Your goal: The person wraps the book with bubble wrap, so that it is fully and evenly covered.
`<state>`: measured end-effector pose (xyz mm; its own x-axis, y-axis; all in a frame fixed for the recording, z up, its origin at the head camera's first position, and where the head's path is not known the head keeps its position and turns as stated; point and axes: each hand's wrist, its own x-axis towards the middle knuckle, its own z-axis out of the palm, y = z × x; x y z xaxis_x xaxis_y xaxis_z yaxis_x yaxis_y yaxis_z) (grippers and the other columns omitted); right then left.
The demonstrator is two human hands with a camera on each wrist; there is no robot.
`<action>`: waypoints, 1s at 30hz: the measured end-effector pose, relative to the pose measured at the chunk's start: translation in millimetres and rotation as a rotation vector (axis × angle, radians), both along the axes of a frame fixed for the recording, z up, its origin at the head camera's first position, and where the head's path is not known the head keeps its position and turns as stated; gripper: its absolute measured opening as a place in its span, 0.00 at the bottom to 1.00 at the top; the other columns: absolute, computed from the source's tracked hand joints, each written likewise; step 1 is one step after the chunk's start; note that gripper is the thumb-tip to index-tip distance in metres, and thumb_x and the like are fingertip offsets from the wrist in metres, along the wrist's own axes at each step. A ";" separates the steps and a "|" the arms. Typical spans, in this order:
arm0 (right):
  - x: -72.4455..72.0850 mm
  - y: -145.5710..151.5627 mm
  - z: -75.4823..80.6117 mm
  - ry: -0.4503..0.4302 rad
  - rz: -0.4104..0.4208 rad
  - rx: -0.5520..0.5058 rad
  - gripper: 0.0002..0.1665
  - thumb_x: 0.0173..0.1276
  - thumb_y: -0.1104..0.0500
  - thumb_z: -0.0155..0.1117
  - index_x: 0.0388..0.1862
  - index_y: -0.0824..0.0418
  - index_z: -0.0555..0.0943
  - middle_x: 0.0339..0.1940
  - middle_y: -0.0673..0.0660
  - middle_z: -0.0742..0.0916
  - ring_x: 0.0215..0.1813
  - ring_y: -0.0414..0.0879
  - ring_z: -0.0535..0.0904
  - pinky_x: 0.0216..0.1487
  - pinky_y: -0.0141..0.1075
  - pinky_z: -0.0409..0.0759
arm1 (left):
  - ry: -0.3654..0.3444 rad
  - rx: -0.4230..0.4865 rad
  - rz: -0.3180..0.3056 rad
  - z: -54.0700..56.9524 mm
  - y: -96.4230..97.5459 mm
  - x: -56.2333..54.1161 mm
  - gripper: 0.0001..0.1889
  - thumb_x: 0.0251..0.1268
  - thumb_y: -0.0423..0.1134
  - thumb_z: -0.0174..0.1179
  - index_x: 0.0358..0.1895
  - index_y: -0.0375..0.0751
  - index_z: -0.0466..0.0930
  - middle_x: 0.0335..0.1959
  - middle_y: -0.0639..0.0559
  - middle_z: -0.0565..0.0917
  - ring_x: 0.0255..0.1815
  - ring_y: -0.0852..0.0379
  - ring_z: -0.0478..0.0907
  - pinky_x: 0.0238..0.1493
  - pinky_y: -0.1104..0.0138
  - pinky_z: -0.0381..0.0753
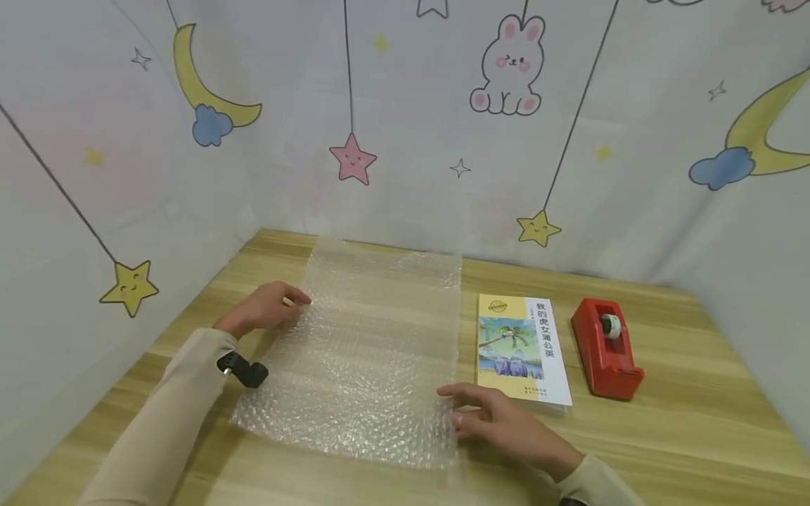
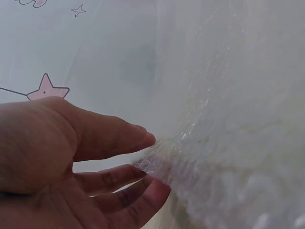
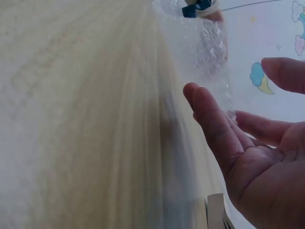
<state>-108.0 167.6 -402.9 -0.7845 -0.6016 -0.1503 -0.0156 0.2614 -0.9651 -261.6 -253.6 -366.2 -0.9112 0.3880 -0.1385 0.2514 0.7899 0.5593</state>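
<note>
A clear sheet of bubble wrap [image 1: 373, 351] lies spread on the table, slightly crumpled and shiny toward its near end. At its left edge is my left hand [image 1: 268, 308]; in the left wrist view, the thumb [image 2: 138, 136] and fingers [image 2: 136, 202] lightly hold a bit of the sheet's edge between them. My right hand [image 1: 500, 422] is by the near right edge. In the right wrist view, its fingers [image 3: 214, 126] are extended beside the wrap [image 3: 202, 52], with the thumb apart. Whether they touch it is unclear.
Right of the wrap lies a paperback book [image 1: 515, 351] with a palm tree on its cover. Beyond it stands a red tape dispenser [image 1: 607, 348] with a roll of tape. A patterned cloth wall [image 1: 405, 211] rises behind the wooden table [image 1: 671, 422].
</note>
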 end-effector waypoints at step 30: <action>-14.5 -8.4 1.2 0.134 -0.197 0.146 0.27 0.62 0.64 0.70 0.60 0.69 0.78 0.59 0.68 0.82 0.34 0.36 0.85 0.31 0.28 0.82 | 0.007 0.064 0.004 -2.0 -20.0 16.5 0.24 0.47 0.24 0.68 0.53 0.30 0.81 0.42 0.38 0.83 0.41 0.52 0.82 0.39 0.66 0.80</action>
